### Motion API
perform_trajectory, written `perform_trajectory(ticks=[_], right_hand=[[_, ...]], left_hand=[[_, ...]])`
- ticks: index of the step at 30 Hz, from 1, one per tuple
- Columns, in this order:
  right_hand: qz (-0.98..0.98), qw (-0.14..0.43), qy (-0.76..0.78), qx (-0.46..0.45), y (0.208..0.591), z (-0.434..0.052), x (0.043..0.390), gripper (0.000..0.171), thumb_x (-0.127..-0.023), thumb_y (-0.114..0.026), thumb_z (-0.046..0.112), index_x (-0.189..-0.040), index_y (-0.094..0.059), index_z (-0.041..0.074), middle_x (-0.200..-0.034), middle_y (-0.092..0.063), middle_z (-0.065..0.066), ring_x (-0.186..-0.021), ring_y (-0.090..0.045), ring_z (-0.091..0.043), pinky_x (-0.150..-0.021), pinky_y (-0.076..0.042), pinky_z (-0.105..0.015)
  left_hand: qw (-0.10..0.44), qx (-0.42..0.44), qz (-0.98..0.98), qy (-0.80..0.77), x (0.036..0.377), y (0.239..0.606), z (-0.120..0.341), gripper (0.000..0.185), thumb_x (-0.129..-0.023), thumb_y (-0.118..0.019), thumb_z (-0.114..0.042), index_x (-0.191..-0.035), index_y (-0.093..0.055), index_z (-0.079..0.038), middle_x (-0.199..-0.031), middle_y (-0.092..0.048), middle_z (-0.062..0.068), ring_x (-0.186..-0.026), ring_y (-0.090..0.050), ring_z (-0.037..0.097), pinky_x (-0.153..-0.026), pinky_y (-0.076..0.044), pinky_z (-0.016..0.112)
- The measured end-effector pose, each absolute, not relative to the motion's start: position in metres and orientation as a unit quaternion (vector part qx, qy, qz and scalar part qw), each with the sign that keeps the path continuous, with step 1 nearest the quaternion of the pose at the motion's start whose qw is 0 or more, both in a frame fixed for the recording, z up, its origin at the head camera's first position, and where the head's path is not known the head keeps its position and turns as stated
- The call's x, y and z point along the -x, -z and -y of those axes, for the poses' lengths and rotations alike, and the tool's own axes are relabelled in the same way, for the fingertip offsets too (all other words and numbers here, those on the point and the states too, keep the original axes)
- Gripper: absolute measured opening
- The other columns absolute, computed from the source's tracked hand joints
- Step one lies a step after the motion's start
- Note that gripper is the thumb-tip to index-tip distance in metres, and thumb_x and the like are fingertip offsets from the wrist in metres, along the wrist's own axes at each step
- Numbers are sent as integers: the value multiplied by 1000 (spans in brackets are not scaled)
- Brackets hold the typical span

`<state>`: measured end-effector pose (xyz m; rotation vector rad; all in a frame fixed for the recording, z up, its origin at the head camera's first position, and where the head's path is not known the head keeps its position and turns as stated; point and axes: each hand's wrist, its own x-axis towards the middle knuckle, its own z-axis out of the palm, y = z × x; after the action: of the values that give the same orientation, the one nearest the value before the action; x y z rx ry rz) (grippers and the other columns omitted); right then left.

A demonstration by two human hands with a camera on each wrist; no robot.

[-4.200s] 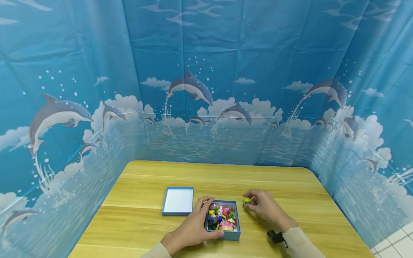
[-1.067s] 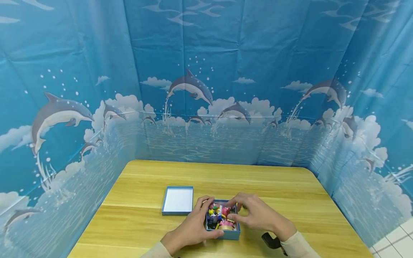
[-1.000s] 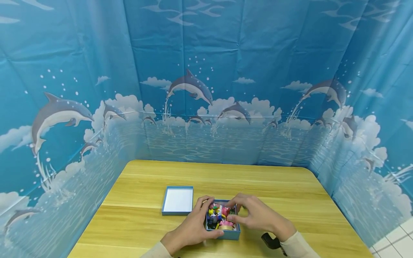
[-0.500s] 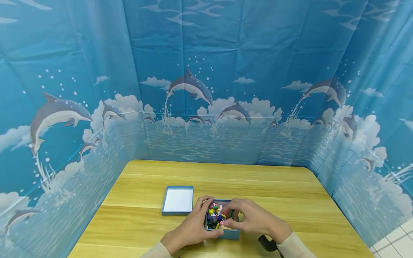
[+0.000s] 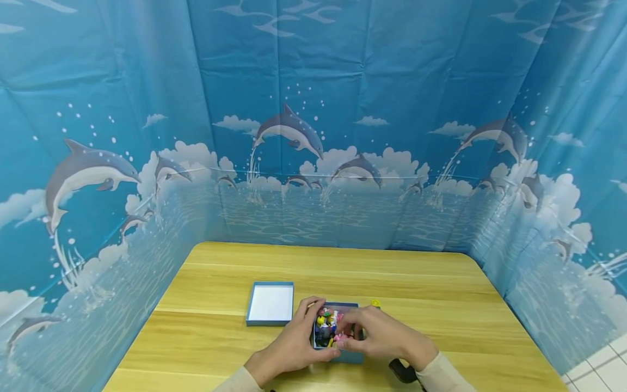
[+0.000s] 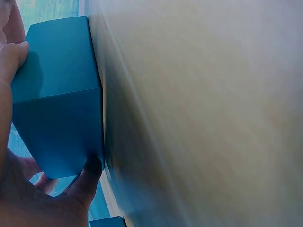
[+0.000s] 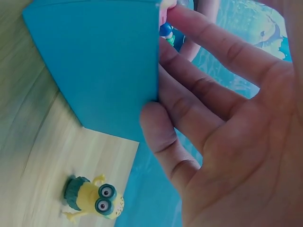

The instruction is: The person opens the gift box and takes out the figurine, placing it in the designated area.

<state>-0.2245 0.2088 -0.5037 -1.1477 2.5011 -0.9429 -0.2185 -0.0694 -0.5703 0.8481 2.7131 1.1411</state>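
Your left hand (image 5: 294, 348) grips the blue box (image 5: 338, 356) on the worktop (image 5: 441, 294) while your right hand (image 5: 379, 337) digs its curled fingers among the small toys (image 5: 327, 324) inside, so next, I think, you pinch one and lift it out carefully.

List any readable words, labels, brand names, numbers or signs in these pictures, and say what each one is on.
None: no readable text shows in any view.
Blue box: plain sides in both wrist views, no print.
Box lid: white inside, blank.
Yellow figure: goggle eyes only, no lettering.
Small toys in the box: too small to tell any marks.
Dolphin backdrop: pictures only, no words.
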Motion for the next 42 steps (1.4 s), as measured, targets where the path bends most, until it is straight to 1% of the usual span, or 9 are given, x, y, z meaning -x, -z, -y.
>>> perform_trajectory(ticks=[3,10,13,19,25,33,37,42], right_hand=[[-853,112,316,399,504,-207,224,15,-115,-78,34,-124,-84,22,-106,-80,15,-85,-68,6,-75,-61,-20],[-846,116,314,414,504,-205,223,22,-111,-82,42,-120,-82,22,-102,-78,16,-83,-67,5,-74,-61,-21],[-847,118,312,413,504,-205,223,20,-111,-83,41,-117,-81,23,-101,-77,16,-84,-66,5,-75,-62,-22],[-851,138,315,398,504,-205,225,14,-110,-85,36,-117,-80,25,-101,-76,15,-83,-65,5,-75,-59,-20],[-848,150,316,397,503,-207,227,16,-109,-86,33,-119,-79,22,-104,-75,16,-86,-67,5,-78,-60,-21],[-844,159,328,394,506,-209,230,20,-107,-88,35,-119,-77,24,-108,-75,14,-90,-68,4,-81,-63,-23],[-841,159,335,394,505,-209,231,16,-110,-85,34,-118,-76,24,-107,-76,14,-90,-69,3,-82,-63,-23],[-841,160,340,390,503,-208,232,8,-114,-79,30,-118,-75,24,-105,-77,13,-88,-69,2,-79,-62,-22]], left_hand=[[37,-277,-885,-372,218,570,70,116,-99,-84,-73,-185,-30,-17,-186,-29,3,-141,-64,20,-116,-62,40],[32,-278,-887,-366,217,570,70,118,-99,-83,-76,-185,-29,-16,-186,-30,5,-145,-62,23,-118,-62,42],[31,-277,-888,-365,216,570,70,118,-98,-83,-76,-185,-30,-16,-186,-30,5,-146,-62,24,-118,-62,43],[37,-275,-888,-368,217,571,71,117,-98,-83,-76,-185,-30,-17,-187,-29,3,-146,-63,25,-119,-61,44],[43,-274,-887,-370,218,570,71,117,-99,-84,-75,-185,-29,-19,-186,-29,2,-145,-63,24,-118,-62,43],[45,-273,-886,-373,217,570,71,117,-98,-85,-75,-185,-30,-19,-186,-29,1,-141,-63,20,-118,-61,40],[45,-273,-886,-374,218,569,71,118,-98,-85,-75,-185,-30,-19,-186,-29,1,-141,-63,19,-118,-61,40],[47,-273,-886,-371,219,568,71,118,-98,-85,-74,-185,-29,-19,-187,-28,2,-141,-63,20,-117,-61,39]])
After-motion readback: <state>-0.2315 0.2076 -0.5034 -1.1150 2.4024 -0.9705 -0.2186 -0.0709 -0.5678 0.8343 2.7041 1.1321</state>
